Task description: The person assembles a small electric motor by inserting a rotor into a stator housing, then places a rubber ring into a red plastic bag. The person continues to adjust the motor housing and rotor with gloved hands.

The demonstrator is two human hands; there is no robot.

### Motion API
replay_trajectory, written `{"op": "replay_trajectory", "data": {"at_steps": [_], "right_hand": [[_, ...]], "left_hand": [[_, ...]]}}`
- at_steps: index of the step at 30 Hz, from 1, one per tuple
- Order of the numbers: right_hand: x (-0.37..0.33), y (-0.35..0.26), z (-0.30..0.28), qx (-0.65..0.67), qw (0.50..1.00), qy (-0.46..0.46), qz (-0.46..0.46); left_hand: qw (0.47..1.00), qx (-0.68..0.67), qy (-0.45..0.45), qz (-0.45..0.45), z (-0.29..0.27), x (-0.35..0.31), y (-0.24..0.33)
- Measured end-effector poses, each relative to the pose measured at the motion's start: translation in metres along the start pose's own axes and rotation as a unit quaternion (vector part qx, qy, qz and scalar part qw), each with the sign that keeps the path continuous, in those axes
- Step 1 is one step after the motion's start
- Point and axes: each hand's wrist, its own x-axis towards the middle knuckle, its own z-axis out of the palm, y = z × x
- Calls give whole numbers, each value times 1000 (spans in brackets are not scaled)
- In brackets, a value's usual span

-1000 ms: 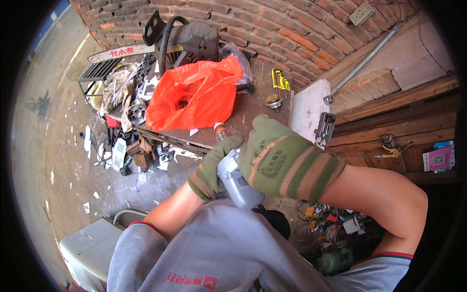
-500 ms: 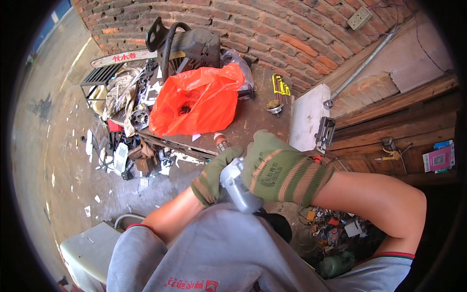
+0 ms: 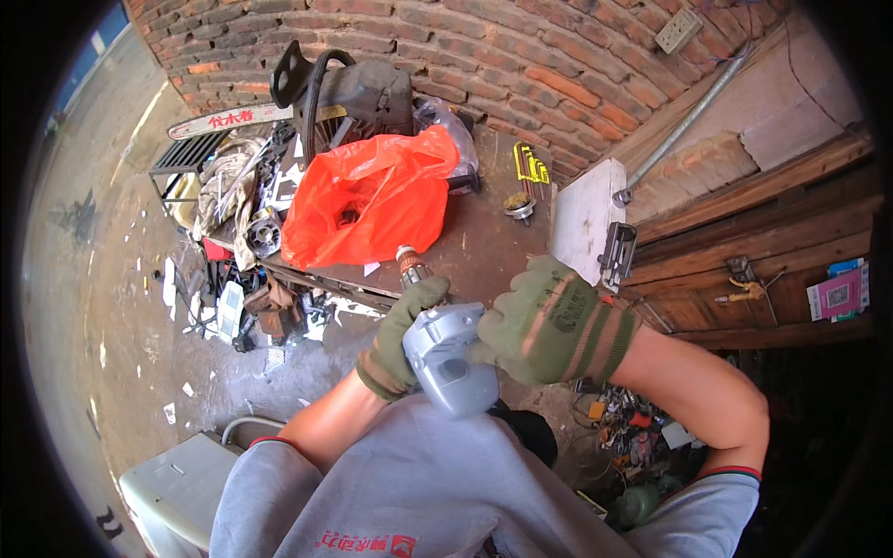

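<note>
My gloved left hand (image 3: pixel 402 340) is closed round a motor armature with a copper-coloured end (image 3: pixel 411 264) that sticks out beyond the fingers. At its near end sits a smooth grey metal housing (image 3: pixel 458 383), tilted toward my chest. My gloved right hand (image 3: pixel 558 321) is closed at the housing's right side, its curled fingers against the edge; the fingertips are partly hidden. Just beyond the armature, a red plastic bag (image 3: pixel 409 209) lies crumpled open on the brown workbench (image 3: pixel 488 240), with dark contents partly showing.
Behind the bag stand a dark machine body (image 3: pixel 377 93) and a chainsaw bar (image 3: pixel 228 119). A yellow hex key set (image 3: pixel 530 163) and a small wire-brush-like wheel (image 3: pixel 518 206) lie at right. A white board (image 3: pixel 588 219) stands beside the bench. Scrap parts (image 3: pixel 233 302) litter the floor at left.
The housing has turned to show more of its face. My right hand has shifted right, off its top to its side. The armature has moved slightly left.
</note>
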Motion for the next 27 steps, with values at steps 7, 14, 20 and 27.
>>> {"op": "replay_trajectory", "data": {"at_steps": [7,14,20,27], "right_hand": [[-10,0,28,70,990,95,72],[-16,1,49,108,974,164,111],[-9,2,51,155,962,158,156],[-15,2,31,102,984,49,140]], "left_hand": [[989,-54,-138,-8,-7,3,5],[995,-34,-95,-5,2,3,6],[998,-34,-53,-24,6,7,16],[989,-100,-48,-94,8,3,6]]}}
